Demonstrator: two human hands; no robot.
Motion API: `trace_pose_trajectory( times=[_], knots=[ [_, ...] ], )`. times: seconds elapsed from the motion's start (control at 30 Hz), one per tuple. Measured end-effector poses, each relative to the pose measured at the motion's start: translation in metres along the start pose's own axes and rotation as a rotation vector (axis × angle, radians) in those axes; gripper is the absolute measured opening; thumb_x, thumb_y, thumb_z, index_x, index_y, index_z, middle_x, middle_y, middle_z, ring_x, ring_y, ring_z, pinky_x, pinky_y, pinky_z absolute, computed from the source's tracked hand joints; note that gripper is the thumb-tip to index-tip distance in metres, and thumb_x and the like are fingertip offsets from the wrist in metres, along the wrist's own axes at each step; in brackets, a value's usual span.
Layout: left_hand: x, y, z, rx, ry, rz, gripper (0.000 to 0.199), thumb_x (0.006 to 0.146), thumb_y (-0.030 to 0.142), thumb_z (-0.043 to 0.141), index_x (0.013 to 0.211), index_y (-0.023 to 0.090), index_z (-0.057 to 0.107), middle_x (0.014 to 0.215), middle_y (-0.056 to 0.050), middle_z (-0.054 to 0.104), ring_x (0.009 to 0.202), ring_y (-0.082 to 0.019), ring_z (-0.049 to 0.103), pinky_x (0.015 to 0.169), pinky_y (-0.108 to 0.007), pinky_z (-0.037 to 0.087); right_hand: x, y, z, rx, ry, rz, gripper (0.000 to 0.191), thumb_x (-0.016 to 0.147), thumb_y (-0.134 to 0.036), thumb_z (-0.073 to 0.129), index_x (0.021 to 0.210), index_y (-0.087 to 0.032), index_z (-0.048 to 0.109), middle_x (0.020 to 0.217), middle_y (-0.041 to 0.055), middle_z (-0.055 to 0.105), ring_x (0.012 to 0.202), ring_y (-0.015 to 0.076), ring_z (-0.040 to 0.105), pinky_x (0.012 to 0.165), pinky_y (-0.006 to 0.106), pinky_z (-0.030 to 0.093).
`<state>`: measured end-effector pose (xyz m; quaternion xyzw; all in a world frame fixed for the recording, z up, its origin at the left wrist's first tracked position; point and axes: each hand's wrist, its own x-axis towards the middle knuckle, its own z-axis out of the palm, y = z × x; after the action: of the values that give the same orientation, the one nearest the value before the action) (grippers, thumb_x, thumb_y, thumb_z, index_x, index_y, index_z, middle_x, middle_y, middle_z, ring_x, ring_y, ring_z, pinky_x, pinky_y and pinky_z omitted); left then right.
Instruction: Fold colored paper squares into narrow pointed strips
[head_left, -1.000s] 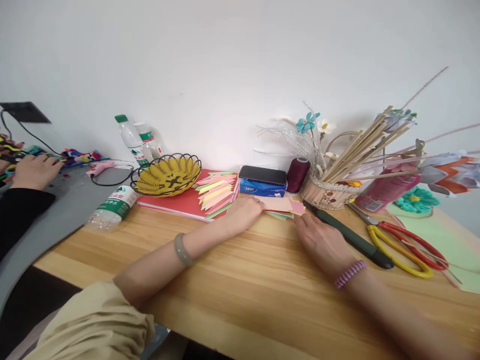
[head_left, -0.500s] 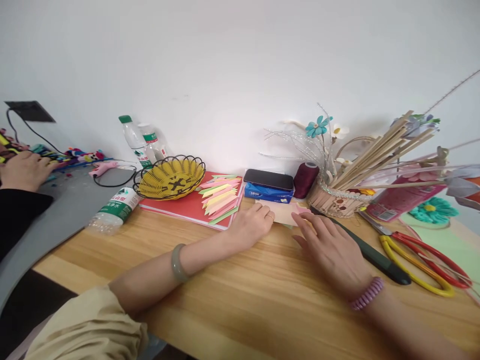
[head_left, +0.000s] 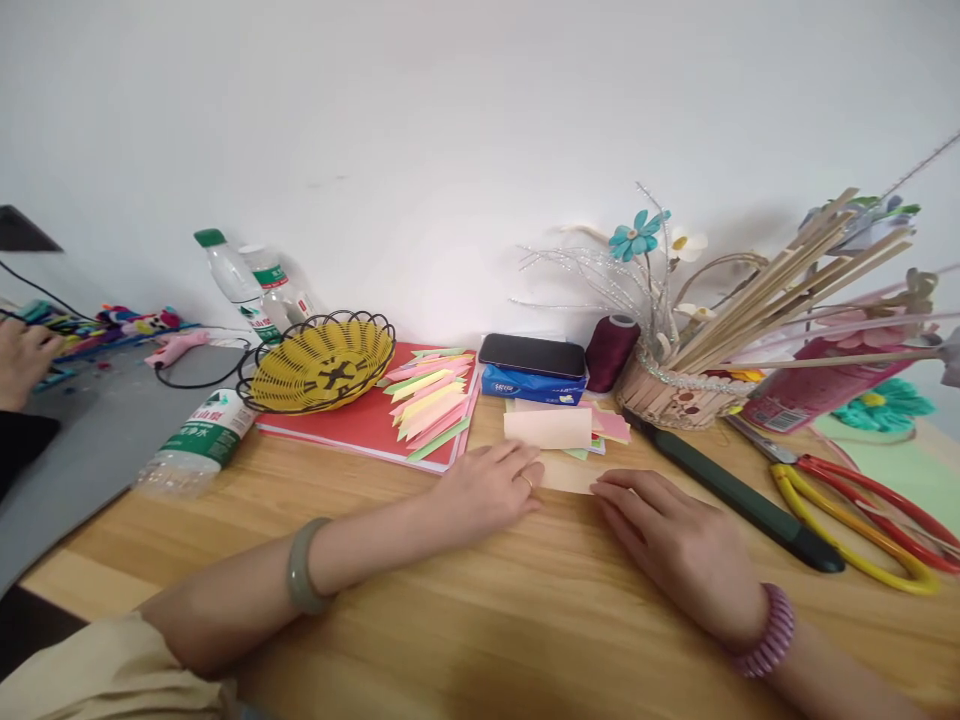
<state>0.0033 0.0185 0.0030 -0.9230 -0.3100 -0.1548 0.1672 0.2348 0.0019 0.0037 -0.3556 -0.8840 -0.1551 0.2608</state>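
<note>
A pale cream slip of paper (head_left: 568, 477) lies on the wooden table in front of me. Its left end is under the bent fingers of my left hand (head_left: 487, 488), which wears a ring, with a pale green bangle on the wrist. At its right end, the fingertips of my right hand (head_left: 671, 530) are pressed together on the corner. Just beyond the slip is a small pile of coloured paper slips (head_left: 547, 428), a peach one on top. Folded paper strips (head_left: 435, 400) in pink, yellow and green rest on a red folder (head_left: 337, 425) to the left.
A yellow basket (head_left: 330, 370), plastic bottles (head_left: 206, 435) and a glue gun (head_left: 176, 347) stand left. Behind are a phone (head_left: 532, 354) on a tissue pack (head_left: 525, 385) and a thread spool (head_left: 613, 352). A dark green tool (head_left: 742, 500) and scissors (head_left: 862, 510) lie right. Another person's hand (head_left: 22, 360) shows far left.
Both hands have drawn back toward me, away from the paper pile, with a cream slip now between them. My right fingers have closed onto its end. The view has shifted slightly right.
</note>
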Motion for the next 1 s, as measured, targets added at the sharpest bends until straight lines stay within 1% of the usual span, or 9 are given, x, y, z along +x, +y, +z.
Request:
trace_pose_trajectory(
  times=[0.17,0.23,0.4,0.53,0.7,0.77,0.83,0.9,1.0],
  knots=[
    [0.005,-0.009,0.013,-0.009,-0.017,-0.026,0.017,0.09,0.016,0.048,0.103,0.011,0.057,0.104,-0.009,0.064,0.098,-0.019,0.058,0.081,-0.03,0.049,-0.002,0.013,-0.005,0.059,0.072,0.18,0.014,0.089,-0.021,0.044,0.093,-0.015,0.056,0.078,0.004,0.068,0.058,0.0133,0.065,0.051,0.022,0.051],
    [0.007,-0.012,0.016,-0.011,-0.004,-0.049,0.019,0.089,0.013,0.045,0.105,0.011,0.057,0.107,-0.011,0.063,0.1,-0.021,0.057,0.081,-0.033,0.049,-0.003,0.017,-0.01,0.072,0.114,0.199,0.012,0.088,-0.018,0.046,0.096,-0.015,0.054,0.076,0.0039,0.068,0.057,0.0132,0.065,0.051,0.022,0.051],
    [0.013,-0.017,0.004,-0.071,0.072,-0.122,0.026,0.089,0.014,0.042,0.11,0.007,0.055,0.109,-0.013,0.061,0.108,-0.024,0.051,0.091,-0.037,0.046,-0.009,0.011,-0.013,0.176,0.001,-0.045,0.014,0.088,-0.017,0.047,0.097,-0.018,0.058,0.097,0.0055,0.069,0.089,0.0153,0.065,0.076,0.025,0.053],
    [0.016,-0.021,-0.008,-0.127,0.12,-0.172,0.027,0.087,0.01,0.038,0.105,0.009,0.058,0.105,-0.01,0.063,0.102,-0.02,0.053,0.088,-0.033,0.047,-0.01,0.001,-0.007,0.2,-0.107,-0.213,0.021,0.089,-0.014,0.041,0.098,-0.014,0.06,0.099,0.0077,0.069,0.099,0.018,0.062,0.081,0.031,0.054],
    [0.018,-0.03,-0.002,-0.15,-0.026,0.002,0.024,0.092,0.024,0.043,0.107,0.017,0.06,0.116,-0.005,0.06,0.118,-0.026,0.043,0.098,-0.048,0.036,-0.009,0.001,-0.004,0.172,-0.144,-0.248,0.025,0.09,-0.012,0.037,0.1,-0.011,0.061,0.101,0.0117,0.068,0.1,0.0193,0.061,0.08,0.034,0.054],
    [0.018,-0.032,0.001,-0.107,-0.04,0.017,0.023,0.093,0.023,0.042,0.104,0.017,0.061,0.116,-0.005,0.06,0.118,-0.029,0.042,0.099,-0.054,0.032,-0.009,0.001,-0.006,0.169,-0.146,-0.264,0.027,0.091,-0.011,0.035,0.102,-0.011,0.06,0.102,0.0121,0.068,0.102,0.0199,0.061,0.081,0.034,0.054],
    [0.016,-0.031,0.001,-0.107,0.014,0.012,0.024,0.093,0.02,0.041,0.1,0.015,0.063,0.113,-0.007,0.061,0.114,-0.026,0.045,0.098,-0.049,0.034,-0.009,0.002,-0.009,0.162,-0.147,-0.267,0.029,0.091,-0.011,0.033,0.103,-0.01,0.06,0.103,0.0118,0.068,0.102,0.02,0.061,0.08,0.034,0.054],
    [0.013,-0.028,-0.003,-0.171,0.044,0.02,0.025,0.093,0.028,0.043,0.094,0.014,0.064,0.106,-0.008,0.063,0.105,-0.023,0.05,0.093,-0.04,0.041,-0.01,0.002,-0.009,0.158,-0.146,-0.262,0.031,0.092,-0.011,0.031,0.103,-0.011,0.06,0.103,0.0108,0.068,0.101,0.0196,0.061,0.079,0.033,0.055],
    [0.005,-0.021,-0.009,-0.212,-0.04,0.084,0.039,0.086,0.048,0.05,0.097,0.012,0.063,0.102,-0.01,0.063,0.096,-0.023,0.055,0.082,-0.035,0.049,-0.012,0.004,-0.008,0.169,-0.138,-0.246,0.028,0.091,-0.012,0.034,0.103,-0.012,0.059,0.103,0.01,0.068,0.101,0.0195,0.061,0.08,0.033,0.055]
  ],
)
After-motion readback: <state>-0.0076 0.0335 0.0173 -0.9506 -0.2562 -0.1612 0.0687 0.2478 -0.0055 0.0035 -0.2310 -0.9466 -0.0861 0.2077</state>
